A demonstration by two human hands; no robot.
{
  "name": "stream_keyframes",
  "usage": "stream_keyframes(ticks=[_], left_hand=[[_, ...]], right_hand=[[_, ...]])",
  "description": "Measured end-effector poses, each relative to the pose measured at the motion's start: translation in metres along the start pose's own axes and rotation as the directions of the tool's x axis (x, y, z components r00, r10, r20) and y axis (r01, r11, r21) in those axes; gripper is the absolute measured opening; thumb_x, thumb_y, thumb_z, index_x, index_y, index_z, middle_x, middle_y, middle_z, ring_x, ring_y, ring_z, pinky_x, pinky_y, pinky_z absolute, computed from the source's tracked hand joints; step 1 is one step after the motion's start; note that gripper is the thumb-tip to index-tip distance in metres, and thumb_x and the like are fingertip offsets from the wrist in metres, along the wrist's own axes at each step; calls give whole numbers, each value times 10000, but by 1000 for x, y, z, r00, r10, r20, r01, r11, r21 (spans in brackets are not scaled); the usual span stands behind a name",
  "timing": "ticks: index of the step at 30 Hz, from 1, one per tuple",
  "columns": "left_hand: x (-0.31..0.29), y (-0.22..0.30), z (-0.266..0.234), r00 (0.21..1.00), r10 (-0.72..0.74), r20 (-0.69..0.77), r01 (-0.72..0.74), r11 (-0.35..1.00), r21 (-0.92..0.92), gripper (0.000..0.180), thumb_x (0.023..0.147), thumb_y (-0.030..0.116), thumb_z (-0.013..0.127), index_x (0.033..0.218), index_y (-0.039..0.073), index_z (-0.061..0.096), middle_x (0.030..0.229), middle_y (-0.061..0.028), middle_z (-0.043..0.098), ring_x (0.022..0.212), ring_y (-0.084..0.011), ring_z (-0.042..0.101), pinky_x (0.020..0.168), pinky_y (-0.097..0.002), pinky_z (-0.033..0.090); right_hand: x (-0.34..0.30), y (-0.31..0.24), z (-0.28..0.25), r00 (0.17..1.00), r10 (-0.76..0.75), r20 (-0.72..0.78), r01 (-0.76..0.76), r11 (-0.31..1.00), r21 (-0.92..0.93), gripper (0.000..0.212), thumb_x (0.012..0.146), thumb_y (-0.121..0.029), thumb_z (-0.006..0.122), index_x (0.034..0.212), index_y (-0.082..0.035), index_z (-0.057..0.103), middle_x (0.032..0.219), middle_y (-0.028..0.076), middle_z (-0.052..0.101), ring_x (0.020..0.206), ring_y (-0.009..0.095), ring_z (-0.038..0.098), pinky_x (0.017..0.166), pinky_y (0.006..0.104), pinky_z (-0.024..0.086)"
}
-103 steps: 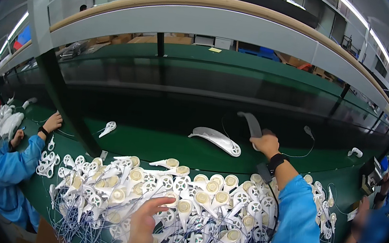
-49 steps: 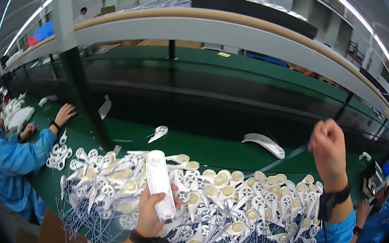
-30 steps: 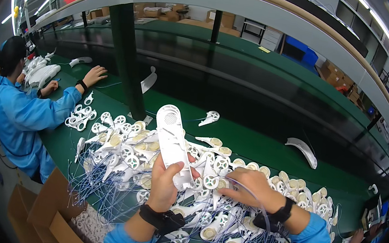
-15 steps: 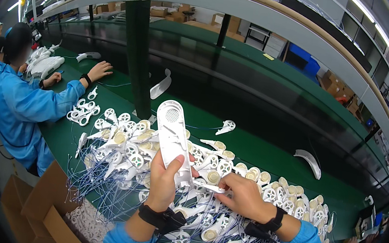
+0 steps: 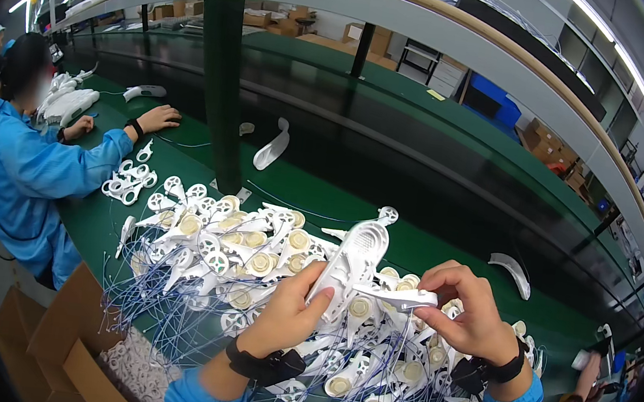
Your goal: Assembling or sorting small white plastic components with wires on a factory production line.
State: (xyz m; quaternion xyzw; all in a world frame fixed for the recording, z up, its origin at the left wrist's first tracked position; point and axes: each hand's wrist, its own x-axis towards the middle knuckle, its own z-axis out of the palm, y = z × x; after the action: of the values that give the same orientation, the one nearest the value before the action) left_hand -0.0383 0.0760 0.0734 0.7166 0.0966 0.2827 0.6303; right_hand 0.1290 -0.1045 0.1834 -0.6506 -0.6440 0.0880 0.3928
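My left hand (image 5: pixel 286 320) is closed round the lower part of a long white plastic shell (image 5: pixel 364 249), its rounded, perforated end tilted up and away to the right. Between the thumb and fingers of my right hand (image 5: pixel 469 315) is a small white plastic piece (image 5: pixel 402 298), held roughly level with its thin end touching or just in front of the shell. Beneath both hands spreads a heap of white plastic parts (image 5: pixel 259 261), many carrying round cream-coloured discs. Thin blue and white wires (image 5: pixel 159 302) trail from the heap toward me.
Left of me a co-worker in blue (image 5: pixel 40 161) reaches over the bench. White rings (image 5: pixel 129 181) lie near that arm. An open cardboard box (image 5: pixel 77 332) stands lower left. Loose white shells (image 5: pixel 272 146) rest on the dark belt. A green post (image 5: pixel 221 94) rises ahead; another person's hand (image 5: pixel 588 378) shows far right.
The shell has swung from nearly upright to leaning right, and my left hand has moved right with it. My right hand has risen and shifted right, still pinching the small white piece.
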Motion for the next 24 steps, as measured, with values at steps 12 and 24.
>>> stream_keyframes(ticks=[12,24], left_hand=[[-5,9,1,996,14,88,-36,968,248,349,883,145,546,1209,24,528,821,-229,657,738,-401,646,645,-438,492],[-8,23,1,993,32,113,-76,908,413,390,850,196,589,1216,71,538,772,-180,660,663,-357,650,603,-434,498]], right_hand=[[17,-7,4,989,19,147,-10,998,-63,246,817,-65,692,1058,-25,660,963,120,658,753,220,631,604,300,490],[26,5,18,998,26,62,-22,997,-69,260,805,-106,733,1048,-32,683,954,90,628,748,180,611,605,271,485]])
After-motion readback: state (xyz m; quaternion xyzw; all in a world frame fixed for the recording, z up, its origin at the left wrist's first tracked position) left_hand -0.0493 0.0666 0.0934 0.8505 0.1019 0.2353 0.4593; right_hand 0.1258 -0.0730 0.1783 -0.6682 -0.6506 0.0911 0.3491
